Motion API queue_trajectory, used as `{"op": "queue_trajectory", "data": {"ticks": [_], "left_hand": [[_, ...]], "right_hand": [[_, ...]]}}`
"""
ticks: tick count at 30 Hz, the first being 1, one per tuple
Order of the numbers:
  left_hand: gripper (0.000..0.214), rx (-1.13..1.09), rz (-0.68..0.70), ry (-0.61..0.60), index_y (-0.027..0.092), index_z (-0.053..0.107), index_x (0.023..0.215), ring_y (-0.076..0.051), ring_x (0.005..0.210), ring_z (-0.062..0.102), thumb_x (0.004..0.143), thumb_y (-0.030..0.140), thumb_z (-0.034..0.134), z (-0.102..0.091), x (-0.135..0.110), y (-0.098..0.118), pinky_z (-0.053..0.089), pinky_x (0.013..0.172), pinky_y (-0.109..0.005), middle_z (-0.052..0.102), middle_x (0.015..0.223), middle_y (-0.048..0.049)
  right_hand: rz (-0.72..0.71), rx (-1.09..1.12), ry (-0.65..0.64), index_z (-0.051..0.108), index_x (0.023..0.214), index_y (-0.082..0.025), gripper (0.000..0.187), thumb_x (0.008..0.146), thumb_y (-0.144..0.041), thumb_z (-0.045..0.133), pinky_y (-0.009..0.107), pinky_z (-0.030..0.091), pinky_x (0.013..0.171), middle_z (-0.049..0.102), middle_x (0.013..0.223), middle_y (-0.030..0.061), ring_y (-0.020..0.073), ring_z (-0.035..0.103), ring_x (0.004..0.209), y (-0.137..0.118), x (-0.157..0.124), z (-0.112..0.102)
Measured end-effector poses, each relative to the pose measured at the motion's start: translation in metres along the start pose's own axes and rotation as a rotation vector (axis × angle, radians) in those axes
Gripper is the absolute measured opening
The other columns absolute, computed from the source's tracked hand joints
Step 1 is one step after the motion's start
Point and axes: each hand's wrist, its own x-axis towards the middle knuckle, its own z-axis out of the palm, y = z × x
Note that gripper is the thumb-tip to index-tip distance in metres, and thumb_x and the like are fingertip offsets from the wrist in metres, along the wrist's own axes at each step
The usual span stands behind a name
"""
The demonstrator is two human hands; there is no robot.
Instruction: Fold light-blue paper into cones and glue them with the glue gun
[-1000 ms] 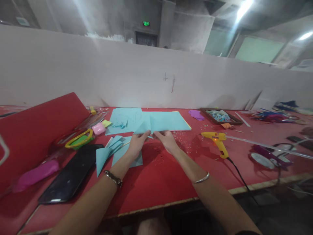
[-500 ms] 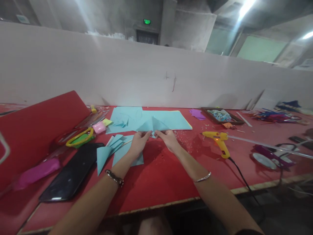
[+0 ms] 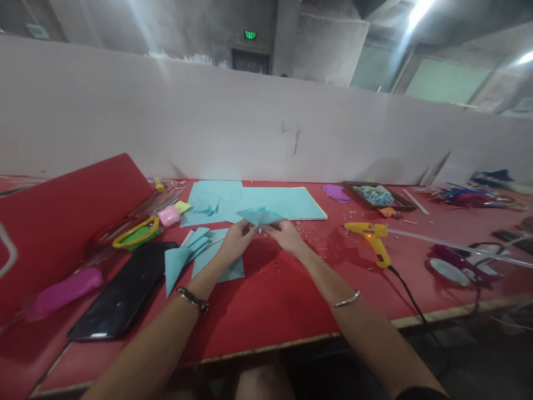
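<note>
A folded piece of light blue paper (image 3: pixel 260 215) is held between my two hands, above the middle of the red table. My left hand (image 3: pixel 238 240) pinches its left lower part. On the other side my right hand (image 3: pixel 285 234) grips the right lower part, with some fingers hidden behind the paper. Behind it lie flat light blue sheets (image 3: pixel 287 201). Beside my left forearm rest a folded blue paper cone (image 3: pixel 176 265) and another blue sheet (image 3: pixel 234 271), partly covered by my arm.
At right lies a yellow hot glue gun (image 3: pixel 377 240) with its cord over the table edge. Behind it stands a brown tray (image 3: pixel 406 208) of paper scraps near purple paper (image 3: pixel 335 193). A black phone (image 3: pixel 125 294), yellow-handled scissors (image 3: pixel 135 233) and a pink item (image 3: pixel 69 291) lie left.
The blue paper's raised, spread sides have come down and it now looks flatter and more tilted. Both hands remain in nearly the same place.
</note>
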Motion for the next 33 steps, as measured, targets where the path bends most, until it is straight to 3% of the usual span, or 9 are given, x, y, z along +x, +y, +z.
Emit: {"op": "queue_trajectory", "data": {"ticks": [4,11,17,23,28,33], "left_hand": [[0.013,0.043,0.07,-0.051,0.017,0.056,0.065,-0.012,0.055,0.045,0.069,0.028,0.05,-0.001,0.0,-0.002,0.033,0.055,-0.024,0.053,0.057,0.0021],[0.014,0.116,0.102,-0.04,0.017,0.054,0.065,-0.013,0.053,0.045,0.071,0.027,0.049,0.0,0.0,-0.006,0.031,0.053,-0.024,0.051,0.054,0.002],[0.012,0.129,0.136,-0.017,0.017,0.052,0.063,-0.012,0.053,0.045,0.07,0.027,0.051,0.0,0.0,-0.009,0.032,0.052,-0.024,0.053,0.056,0.0014],[0.024,0.125,0.181,-0.032,0.017,0.051,0.064,-0.011,0.054,0.045,0.068,0.04,0.056,-0.001,-0.001,-0.013,0.033,0.052,-0.023,0.053,0.058,0.0018],[0.027,0.142,0.229,-0.044,0.016,0.055,0.07,-0.013,0.059,0.048,0.071,0.043,0.051,-0.001,0.0,-0.014,0.036,0.056,-0.024,0.057,0.065,-0.0003],[0.024,0.158,0.257,-0.02,0.016,0.056,0.072,-0.015,0.063,0.049,0.074,0.038,0.047,0.0,-0.001,-0.011,0.038,0.062,-0.026,0.059,0.07,-0.0017]], "right_hand": [[-0.055,-0.014,-0.043,0.065,0.077,-0.019,0.021,0.066,-0.037,0.062,0.028,0.045,0.069,0.065,0.072,-0.0007,0.0145,0.056,0.068,0.005,0.0,0.001],[-0.112,-0.081,-0.033,0.064,0.087,-0.017,0.021,0.072,-0.03,0.056,0.03,0.044,0.074,0.066,0.082,0.0025,0.0161,0.058,0.076,0.012,0.001,0.001],[-0.111,-0.143,-0.004,0.062,0.08,-0.016,0.015,0.073,-0.026,0.053,0.029,0.044,0.072,0.063,0.077,0.0023,0.0147,0.055,0.07,0.014,0.0,0.001],[-0.107,-0.139,-0.056,0.062,0.078,-0.015,0.019,0.073,-0.031,0.055,0.027,0.044,0.067,0.061,0.071,0.0015,0.0148,0.054,0.068,0.013,0.0,0.0],[-0.152,-0.064,-0.166,0.064,0.087,-0.014,0.028,0.071,-0.037,0.059,0.031,0.044,0.076,0.065,0.081,0.0037,0.0179,0.058,0.077,0.015,-0.001,0.003],[-0.162,-0.068,-0.14,0.065,0.087,-0.016,0.028,0.07,-0.037,0.06,0.034,0.044,0.081,0.066,0.087,0.0037,0.019,0.059,0.082,0.017,-0.001,0.005]]}}
